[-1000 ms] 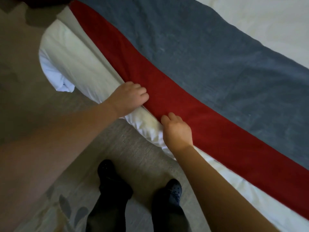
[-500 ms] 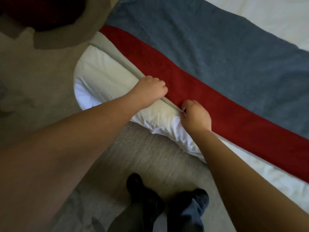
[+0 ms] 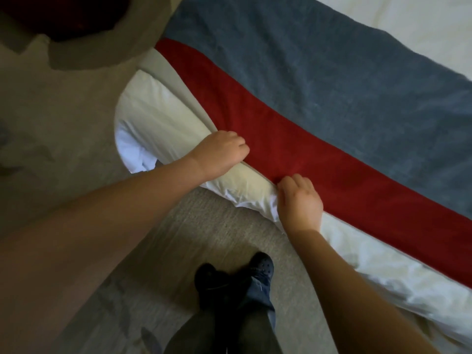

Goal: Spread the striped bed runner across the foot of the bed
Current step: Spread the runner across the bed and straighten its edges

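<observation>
The left hand (image 3: 219, 152) has its fingers curled tight on the runner's (image 3: 332, 111) red edge; the right hand (image 3: 300, 200) pinches that edge nearby. The runner lies across the white bed (image 3: 158, 123).

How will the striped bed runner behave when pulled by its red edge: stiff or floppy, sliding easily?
Probably floppy: the striped bed runner drapes over the corner. Its thick, fuzzy look suggests some weight and drag on the white duvet, so the left hand and right hand may need several tugs.
</observation>
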`<action>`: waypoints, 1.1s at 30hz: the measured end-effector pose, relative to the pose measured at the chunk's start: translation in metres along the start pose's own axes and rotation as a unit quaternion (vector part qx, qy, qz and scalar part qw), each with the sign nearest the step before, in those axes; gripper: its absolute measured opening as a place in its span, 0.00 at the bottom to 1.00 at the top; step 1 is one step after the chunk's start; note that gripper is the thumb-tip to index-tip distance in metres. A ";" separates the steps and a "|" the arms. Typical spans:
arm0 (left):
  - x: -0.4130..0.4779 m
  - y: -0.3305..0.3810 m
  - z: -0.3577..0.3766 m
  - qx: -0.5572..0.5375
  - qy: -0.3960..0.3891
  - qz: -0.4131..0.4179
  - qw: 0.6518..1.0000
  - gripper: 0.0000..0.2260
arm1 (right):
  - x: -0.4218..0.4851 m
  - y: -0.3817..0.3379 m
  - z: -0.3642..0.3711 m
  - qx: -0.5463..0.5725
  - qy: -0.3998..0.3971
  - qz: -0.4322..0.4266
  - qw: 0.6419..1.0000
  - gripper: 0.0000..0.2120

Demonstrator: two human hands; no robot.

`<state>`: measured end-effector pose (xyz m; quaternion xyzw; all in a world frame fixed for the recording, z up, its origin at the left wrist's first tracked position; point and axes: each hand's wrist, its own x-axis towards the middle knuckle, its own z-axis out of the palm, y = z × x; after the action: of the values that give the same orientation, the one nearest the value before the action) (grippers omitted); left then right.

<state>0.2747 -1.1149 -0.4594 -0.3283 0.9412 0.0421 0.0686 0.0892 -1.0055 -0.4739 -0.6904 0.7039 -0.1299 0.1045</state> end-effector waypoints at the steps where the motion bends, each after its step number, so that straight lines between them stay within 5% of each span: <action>1: -0.002 0.001 -0.002 0.014 0.001 0.016 1.000 0.05 | 0.000 -0.001 -0.002 -0.004 -0.003 -0.004 1.000 0.09; 11: 0.009 -0.024 -0.028 0.124 -0.053 0.007 0.991 0.07 | 0.050 -0.006 -0.010 -0.026 -0.169 -0.051 0.984 0.13; 14: 0.010 -0.022 -0.033 0.157 -0.033 -0.008 0.987 0.12 | 0.058 -0.018 -0.013 -0.023 -0.128 -0.081 0.988 0.04; 17: 0.008 -0.015 -0.021 0.142 -0.009 -0.024 0.990 0.13 | 0.048 -0.015 -0.017 -0.002 -0.084 -0.121 0.989 0.13; 22: 0.000 -0.015 -0.010 0.106 -0.027 -0.034 0.993 0.11 | 0.045 -0.008 -0.007 0.014 -0.090 -0.098 0.991 0.14; 27: -0.016 -0.052 -0.011 0.081 -0.006 -0.084 0.993 0.10 | 0.041 -0.003 -0.002 0.080 -0.111 -0.083 0.987 0.04; 33: -0.006 -0.074 -0.025 0.090 -0.033 -0.087 0.992 0.06 | 0.060 -0.015 0.002 0.065 -0.165 -0.083 0.981 0.10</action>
<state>0.3235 -1.1723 -0.4361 -0.3995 0.9063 -0.0385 0.1321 0.1028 -1.0657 -0.4688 -0.7502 0.6072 -0.0681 0.2527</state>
